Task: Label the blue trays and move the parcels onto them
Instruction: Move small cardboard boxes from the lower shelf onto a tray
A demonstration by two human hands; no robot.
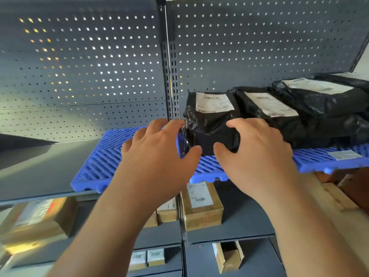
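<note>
Two bare forearms reach up from 6 o'clock, and the left hand [157, 154] and right hand [256, 154] cover the middle of the view. They hide the front of the shelf where the blue trays meet.

Below them, at 6 o'clock, a cardboard box [201, 208] with a barcode sticker sits on a lower shelf. A larger taped carton [38, 218] lies at 8 o'clock, two small boxes [147, 258] stand lower down, and an open box [227, 256] is at 5 o'clock. Pale wooden boards [337, 196] show at 4 o'clock. A grey pegboard panel [79, 66] fills the back, split by a slotted upright [169, 80] at 12 o'clock.

The left blue tray [107, 156], a ribbed plastic grid, lies bare at 9 o'clock. The right blue tray [319, 159] carries a white label [344, 154] on its front edge at 3 o'clock.

Three parcels in glossy, crinkled black plastic lie in a row on the right tray, each with a white printed shipping label on top. The front parcel [209, 124] sits just right of centre, near the tray's left end. The second parcel [267, 110] touches it at 2 o'clock, and the third parcel [323, 96] is further right.

Left-hand fingers are spread wide and fairly straight, with the tips against the front parcel's left end and the thumb at its lower front. Right-hand fingers curve over its right front corner, with the thumb pressed to the front face, gripping it.
</note>
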